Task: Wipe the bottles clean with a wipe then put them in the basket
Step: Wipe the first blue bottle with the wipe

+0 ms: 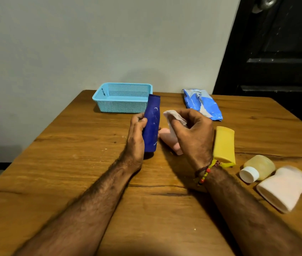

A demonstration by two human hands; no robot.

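Head view: left hand (136,133) holds blue bottle (151,124) near upright, lengthwise.

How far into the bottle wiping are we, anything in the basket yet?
Nothing shows inside the basket, so no bottle looks finished. In hand: the left hand grips the blue bottle, white smears showing on it, while the right hand holds the wipe just beside it. Left on the table: the pink bottle, yellow bottle, white-capped bottle and pale pink bottle.
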